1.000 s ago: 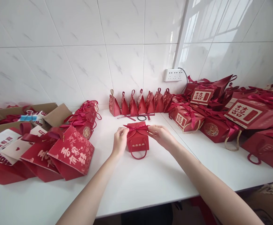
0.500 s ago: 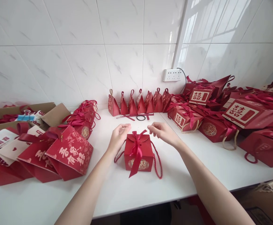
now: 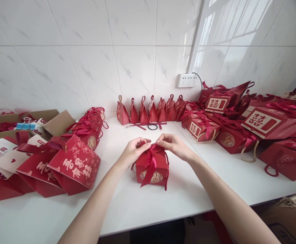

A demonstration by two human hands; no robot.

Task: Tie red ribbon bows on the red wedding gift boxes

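Observation:
A small red gift box with a gold emblem on its front stands upright on the white table before me. A crimson ribbon is tied in a bow on its lid, one tail hanging down the front. My left hand pinches the ribbon at the bow's left side, its fingertips partly hidden. At the bow's right side, my right hand is closed on the ribbon between thumb and fingers. A red twisted cord handle hangs along the box's right side.
Finished-looking red boxes are piled at the right. Small triangular boxes line the wall, with a black ring before them. Larger red boxes and an open carton stand left. A power socket is on the tiled wall.
Both hands have come down and inward from beside the box onto the bow, closing on the ribbon. The cord handles now lie closer to the box's sides.

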